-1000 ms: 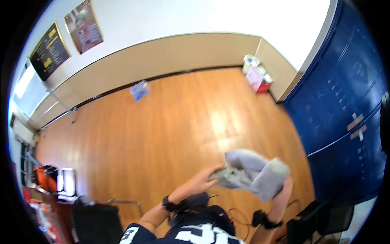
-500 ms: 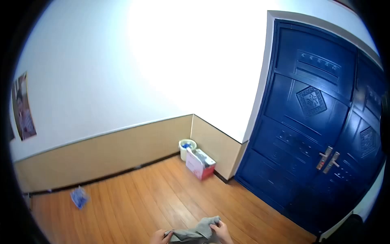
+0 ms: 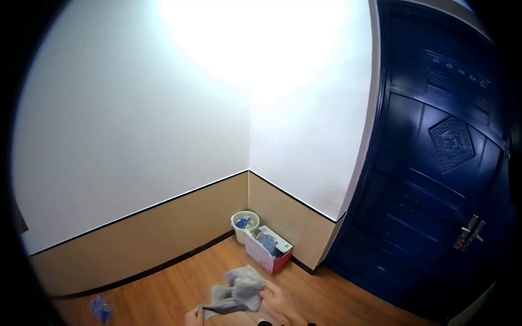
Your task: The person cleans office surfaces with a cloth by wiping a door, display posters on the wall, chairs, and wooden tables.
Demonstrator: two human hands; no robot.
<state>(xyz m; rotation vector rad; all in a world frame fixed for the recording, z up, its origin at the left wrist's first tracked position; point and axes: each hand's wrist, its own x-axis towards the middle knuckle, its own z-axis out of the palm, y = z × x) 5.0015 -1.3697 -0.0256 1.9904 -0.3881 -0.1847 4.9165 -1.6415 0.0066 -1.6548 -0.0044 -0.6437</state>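
A crumpled grey cloth [image 3: 239, 293] is stretched between my two hands above the floor; its exact kind does not show. At the lower edge of the view, my left hand [image 3: 193, 317] pinches the cloth's narrow left end. My right hand [image 3: 276, 302] grips the bunched right side, with the fingers partly covered by the fabric. Dark cuff material shows at my right wrist.
In the corner stand a white bin [image 3: 239, 230] holding blue items and a pink-white box [image 3: 266, 259] with its top open and things inside. A blue plastic bag [image 3: 101, 309] lies on the wooden floor [image 3: 163, 293]. A dark blue door [image 3: 424, 217] is at right.
Both hands have moved up and left in view, and the cloth is now lifted and more bunched at my right hand. The view has turned, so the door appears closer.
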